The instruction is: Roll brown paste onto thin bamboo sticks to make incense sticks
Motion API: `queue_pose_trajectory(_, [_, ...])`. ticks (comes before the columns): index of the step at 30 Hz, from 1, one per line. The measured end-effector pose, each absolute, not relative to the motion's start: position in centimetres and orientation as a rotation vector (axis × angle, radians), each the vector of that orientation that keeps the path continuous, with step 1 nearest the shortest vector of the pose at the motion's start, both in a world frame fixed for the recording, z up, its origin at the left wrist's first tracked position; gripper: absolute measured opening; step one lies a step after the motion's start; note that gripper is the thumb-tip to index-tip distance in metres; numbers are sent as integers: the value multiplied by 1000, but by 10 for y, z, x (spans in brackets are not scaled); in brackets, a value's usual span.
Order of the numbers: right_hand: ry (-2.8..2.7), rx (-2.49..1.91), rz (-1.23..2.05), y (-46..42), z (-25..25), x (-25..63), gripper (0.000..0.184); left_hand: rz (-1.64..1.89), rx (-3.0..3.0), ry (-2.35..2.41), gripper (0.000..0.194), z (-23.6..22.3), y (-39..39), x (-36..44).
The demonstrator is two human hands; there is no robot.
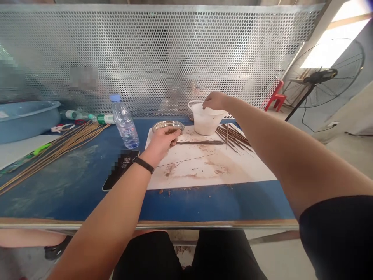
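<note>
My left hand, with a dark band on its wrist, is closed at the near side of a shallow metal bowl. From its fingers a bundle of thin dark sticks runs to the right, low over the white sheet. My right hand is over the rim of a white plastic bucket, fingers pinched and pointing down; whatever they hold is hidden. More dark brown sticks lie fanned out right of the bucket, partly behind my forearm. One thin stick lies alone on the sheet.
Left of the sheet stand a water bottle and a black phone lying flat. Long tan sticks and a blue basin are farther left. A perforated metal screen closes off the back of the blue table.
</note>
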State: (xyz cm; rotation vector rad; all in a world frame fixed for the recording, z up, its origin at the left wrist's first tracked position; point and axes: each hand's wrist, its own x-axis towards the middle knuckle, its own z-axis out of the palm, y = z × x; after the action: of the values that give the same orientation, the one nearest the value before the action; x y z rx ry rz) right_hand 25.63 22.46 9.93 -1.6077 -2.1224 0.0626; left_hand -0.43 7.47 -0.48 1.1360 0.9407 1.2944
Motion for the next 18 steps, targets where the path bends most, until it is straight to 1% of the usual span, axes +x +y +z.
queue_pose_trajectory(2, [-2126,-1499,131,196,100,256,14,1302,1085,932,7,-4,74,0])
queue_pose_trajectory(5, [-2294,-1179,150,144,91,249,27,1299,1016,892,7,-3,72,7])
queue_pose_trajectory(7, [-2405,-936,28,111,77,241,31,1279,1014,857,9,-5,72,11])
queue_pose_trajectory(9, [-2465,-738,-155,86,59,235,30,1247,1032,816,15,-8,71,14])
queue_pose_trajectory(11, [-2469,-664,-321,70,41,230,31,1221,1042,762,19,-9,69,16])
queue_pose_trajectory(13, [-2414,-642,-401,62,26,230,32,1212,1051,722,21,-9,68,17])
queue_pose_trajectory(18, [-2288,-619,-371,59,2,234,37,1224,1092,721,18,-9,65,18])
